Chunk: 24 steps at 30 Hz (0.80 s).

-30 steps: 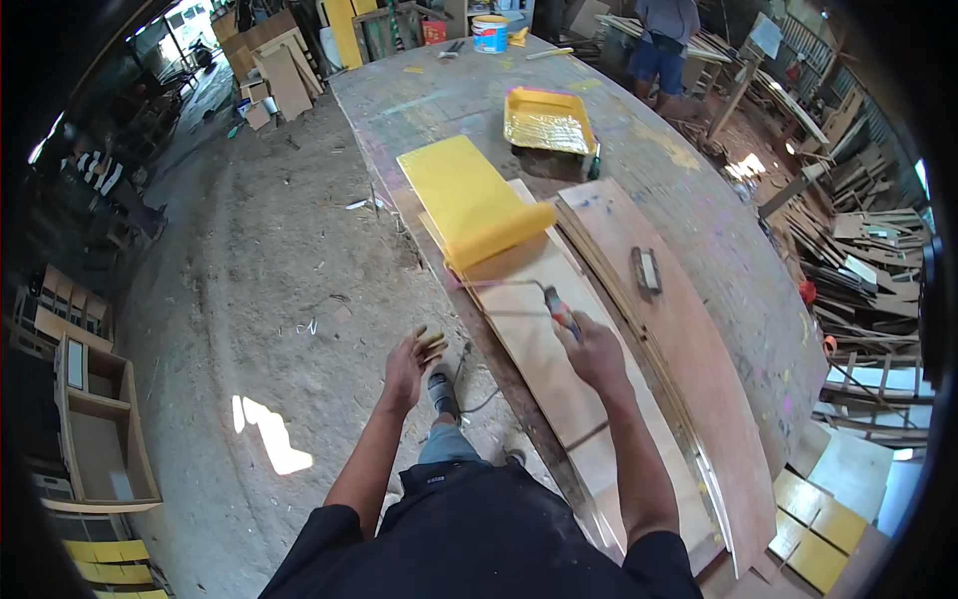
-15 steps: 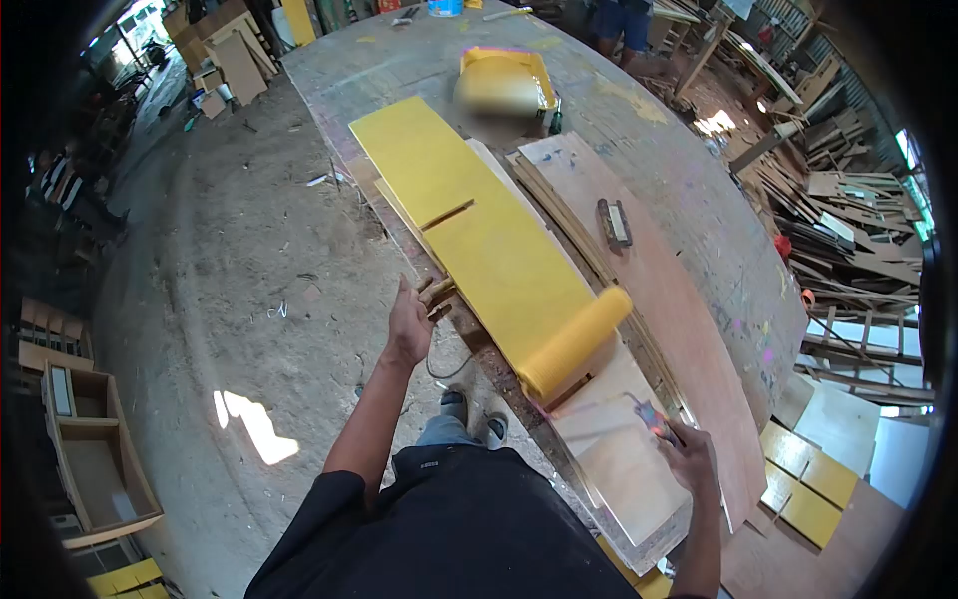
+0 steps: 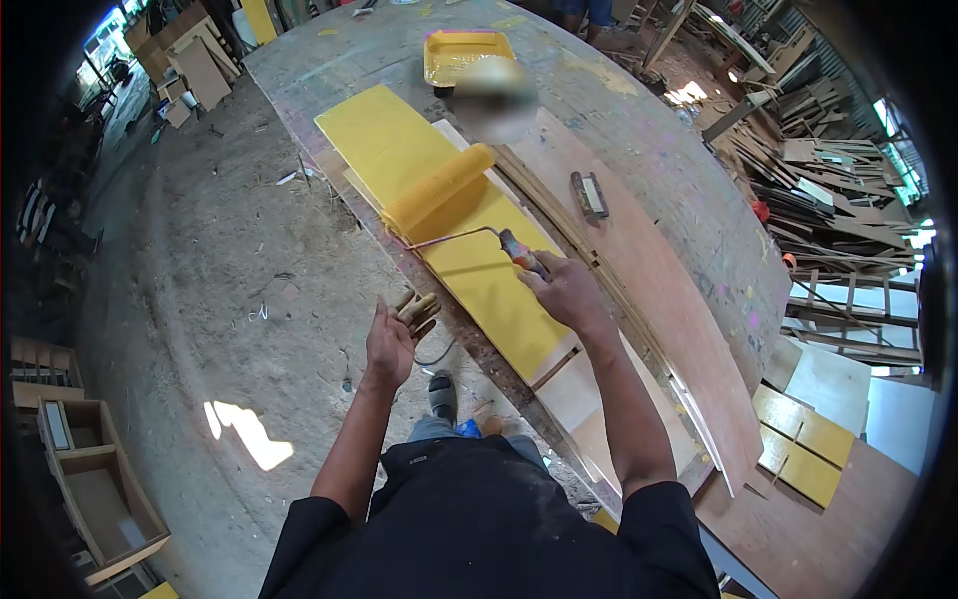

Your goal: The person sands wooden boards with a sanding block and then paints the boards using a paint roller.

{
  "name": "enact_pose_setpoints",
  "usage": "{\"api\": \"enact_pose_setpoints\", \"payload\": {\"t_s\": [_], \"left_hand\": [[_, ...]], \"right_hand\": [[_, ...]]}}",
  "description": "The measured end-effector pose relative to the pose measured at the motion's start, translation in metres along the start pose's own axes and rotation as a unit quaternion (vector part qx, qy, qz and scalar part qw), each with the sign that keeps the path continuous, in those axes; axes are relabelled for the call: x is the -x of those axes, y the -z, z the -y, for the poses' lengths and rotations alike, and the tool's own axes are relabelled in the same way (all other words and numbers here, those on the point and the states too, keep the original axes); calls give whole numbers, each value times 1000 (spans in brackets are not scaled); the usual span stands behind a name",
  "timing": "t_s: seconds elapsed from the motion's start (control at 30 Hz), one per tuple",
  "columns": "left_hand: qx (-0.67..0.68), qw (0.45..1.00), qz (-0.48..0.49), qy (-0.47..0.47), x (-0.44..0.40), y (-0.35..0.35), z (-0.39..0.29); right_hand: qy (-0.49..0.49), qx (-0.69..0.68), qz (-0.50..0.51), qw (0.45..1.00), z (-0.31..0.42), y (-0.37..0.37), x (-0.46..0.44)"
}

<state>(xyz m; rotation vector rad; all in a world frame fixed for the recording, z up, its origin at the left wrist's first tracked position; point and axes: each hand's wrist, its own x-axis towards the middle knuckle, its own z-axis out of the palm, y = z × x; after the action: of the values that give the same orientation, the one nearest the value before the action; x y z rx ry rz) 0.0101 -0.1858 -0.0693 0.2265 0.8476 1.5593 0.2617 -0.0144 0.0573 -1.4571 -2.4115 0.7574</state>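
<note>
My right hand [image 3: 571,290] is closed around the handle of a paint roller [image 3: 439,190]. Its yellow sleeve lies across the far half of a long board [image 3: 489,270], where the surface is coated yellow. A bare wood stretch [image 3: 579,394] shows at the board's near end, past a narrow slot. Off the board's left edge, above the floor, is my left hand [image 3: 392,339], palm turned up and fingers apart. Its fingertips look stained yellow-brown, and I see no tool in it. At the table's far side sits a yellow paint tray [image 3: 469,48], partly covered by a blurred patch.
Wood strips [image 3: 559,215] and a wide bare panel [image 3: 659,299] lie right of the board, with a small dark block-shaped object [image 3: 589,196] on the panel. Yellow slotted boards [image 3: 803,444] rest at lower right. A wooden cabinet frame [image 3: 105,489] stands at left. Scrap wood is piled at right.
The roller has travelled from the board's near end to its far half, with my right hand following forward and left. My left hand has shifted slightly left and down, away from the board's edge.
</note>
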Motion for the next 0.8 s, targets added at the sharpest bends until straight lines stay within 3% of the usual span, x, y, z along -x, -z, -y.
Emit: {"api": "enact_pose_setpoints", "payload": {"t_s": [0.2, 0.53, 0.7, 0.8], "left_hand": [[-28, 999, -21, -1, 41, -39, 35], [-57, 995, -73, -41, 91, -110, 132], [-91, 986, -132, -55, 89, -131, 137], [-106, 984, -128, -61, 87, -137, 138]], "right_hand": [[-12, 11, 19, 1000, -44, 45, 102], [-67, -43, -14, 997, -165, 109, 362], [-131, -4, 14, 991, -206, 171, 488], [-106, 7, -23, 994, -231, 201, 552]]}}
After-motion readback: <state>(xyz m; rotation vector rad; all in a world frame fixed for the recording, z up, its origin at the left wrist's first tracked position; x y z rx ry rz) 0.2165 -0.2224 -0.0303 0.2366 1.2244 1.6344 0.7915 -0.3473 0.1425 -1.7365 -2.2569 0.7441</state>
